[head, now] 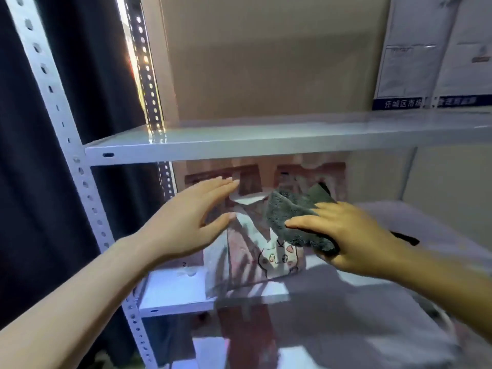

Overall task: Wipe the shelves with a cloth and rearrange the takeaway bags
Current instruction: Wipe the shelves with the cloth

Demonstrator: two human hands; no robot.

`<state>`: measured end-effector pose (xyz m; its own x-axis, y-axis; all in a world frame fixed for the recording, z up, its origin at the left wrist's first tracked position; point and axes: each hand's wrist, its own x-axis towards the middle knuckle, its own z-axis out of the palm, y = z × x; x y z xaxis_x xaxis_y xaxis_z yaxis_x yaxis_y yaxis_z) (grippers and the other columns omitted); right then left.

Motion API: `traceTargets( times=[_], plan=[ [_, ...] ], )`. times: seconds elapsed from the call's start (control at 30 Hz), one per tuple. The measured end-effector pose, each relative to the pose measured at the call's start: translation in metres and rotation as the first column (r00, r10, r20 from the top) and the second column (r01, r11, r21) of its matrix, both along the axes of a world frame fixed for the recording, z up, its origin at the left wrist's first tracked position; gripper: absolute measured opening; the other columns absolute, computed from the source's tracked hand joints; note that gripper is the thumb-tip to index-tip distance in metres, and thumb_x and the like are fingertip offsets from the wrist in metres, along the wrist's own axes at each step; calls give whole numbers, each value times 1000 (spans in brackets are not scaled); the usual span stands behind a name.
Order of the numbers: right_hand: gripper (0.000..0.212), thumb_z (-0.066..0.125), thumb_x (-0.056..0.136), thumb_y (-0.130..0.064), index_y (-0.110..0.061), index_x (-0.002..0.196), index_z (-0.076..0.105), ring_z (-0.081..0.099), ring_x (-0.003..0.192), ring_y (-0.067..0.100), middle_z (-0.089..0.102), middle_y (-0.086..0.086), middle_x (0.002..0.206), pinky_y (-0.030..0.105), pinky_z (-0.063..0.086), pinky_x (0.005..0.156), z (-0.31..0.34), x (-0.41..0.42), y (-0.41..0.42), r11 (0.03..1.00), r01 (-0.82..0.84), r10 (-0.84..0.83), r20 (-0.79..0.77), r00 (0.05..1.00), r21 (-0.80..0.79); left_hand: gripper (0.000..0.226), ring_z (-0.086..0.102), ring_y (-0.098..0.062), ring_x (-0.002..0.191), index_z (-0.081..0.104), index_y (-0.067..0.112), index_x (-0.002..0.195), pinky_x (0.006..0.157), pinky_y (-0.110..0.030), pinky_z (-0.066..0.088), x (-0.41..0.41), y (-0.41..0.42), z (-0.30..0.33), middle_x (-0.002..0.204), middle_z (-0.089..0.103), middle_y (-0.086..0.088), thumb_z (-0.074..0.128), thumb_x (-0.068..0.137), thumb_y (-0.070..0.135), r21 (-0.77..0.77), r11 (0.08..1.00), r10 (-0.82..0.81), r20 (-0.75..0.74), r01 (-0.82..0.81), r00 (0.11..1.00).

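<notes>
Left hand [186,222], fingers straight and spread, reaches flat toward the left side of the takeaway bag [255,235] on the middle shelf [173,288]; right hand [346,235] pinches a grey cloth [290,217] against the bag's upper right. Judgement: steady the bag from both sides, low on the body rather than at the soft folded top, and shift it upright so the shelf beneath can be wiped. Bag stands upright near the shelf's left end, long axis vertical, printed cartoon face toward the near edge.
</notes>
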<state>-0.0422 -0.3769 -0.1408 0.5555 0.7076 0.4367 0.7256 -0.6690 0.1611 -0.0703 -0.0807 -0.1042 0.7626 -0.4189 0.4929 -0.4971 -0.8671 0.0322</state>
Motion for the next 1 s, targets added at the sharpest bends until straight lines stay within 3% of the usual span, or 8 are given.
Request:
traceTargets(
  times=[0.2, 0.37, 0.47, 0.57, 0.7, 0.8, 0.9, 1.0],
  plan=[
    [56, 63, 85, -24, -38, 136, 45, 55, 104, 20, 61, -4, 119, 32, 45, 77, -98, 14, -80, 949, 301, -262, -298, 918, 91, 62, 31, -10, 140, 34, 27, 147, 106, -15, 17, 23, -67, -70, 153, 33, 10, 38, 92, 55, 5, 995, -92, -261, 96, 961],
    [56, 59, 84, -16, -28, 138, 46, 57, 106, 30, 62, 5, 123, 38, 48, 85, -147, 47, -142, 907, 418, -380, -334, 862, 47, 63, 33, -18, 139, 34, 19, 146, 110, -22, 23, 50, -154, -133, 152, 36, 0, 35, 92, 51, 78, 986, -100, -442, 149, 891],
    [55, 51, 82, -23, -25, 136, 47, 57, 109, 32, 61, 6, 126, 38, 46, 88, -168, 69, -171, 904, 426, -392, -342, 854, 25, 59, 36, -22, 136, 35, 16, 145, 110, -30, 29, 74, -205, -162, 149, 40, -4, 32, 96, 49, 113, 986, -58, -477, 126, 877],
    [56, 40, 77, -33, -30, 133, 48, 54, 114, 30, 60, 1, 127, 39, 40, 94, -190, 86, -194, 920, 388, -377, -394, 838, -57, 54, 31, -20, 139, 31, 16, 147, 113, -30, 24, 97, -248, -189, 153, 34, -4, 35, 100, 42, 82, 994, -13, -551, 70, 834],
    [54, 49, 81, -32, -30, 135, 46, 52, 120, 30, 54, 0, 137, 44, 42, 97, -206, 109, -222, 959, 282, -266, -448, 854, -32, 58, 25, -23, 142, 31, 15, 147, 115, -37, 19, 122, -296, -221, 156, 28, -8, 30, 100, 49, 146, 989, 99, -592, -15, 800],
    [53, 52, 84, -33, -28, 137, 45, 47, 126, 30, 47, 1, 144, 46, 40, 101, -205, 125, -251, 965, 261, -239, -453, 859, -13, 65, 9, -20, 148, 21, 17, 151, 119, -43, 8, 134, -326, -237, 160, 13, -6, 24, 99, 54, 143, 983, 179, -571, -118, 801],
    [59, 49, 79, -37, -30, 138, 45, 42, 131, 28, 42, -2, 148, 46, 39, 103, -202, 143, -289, 959, 284, -231, -543, 808, 14, 69, 7, -21, 148, 18, 15, 152, 118, -42, 6, 148, -348, -248, 161, 11, -7, 21, 98, 58, 120, 980, 198, -559, -157, 805],
    [63, 45, 70, -43, -37, 133, 48, 44, 125, 26, 46, -5, 143, 38, 40, 96, -200, 158, -324, 941, 331, -205, -668, 715, 66, 81, 16, -24, 146, 26, 9, 148, 116, -44, 13, 162, -367, -255, 157, 21, -11, 17, 91, 67, 112, 969, 245, -522, -219, 817]
  ],
)
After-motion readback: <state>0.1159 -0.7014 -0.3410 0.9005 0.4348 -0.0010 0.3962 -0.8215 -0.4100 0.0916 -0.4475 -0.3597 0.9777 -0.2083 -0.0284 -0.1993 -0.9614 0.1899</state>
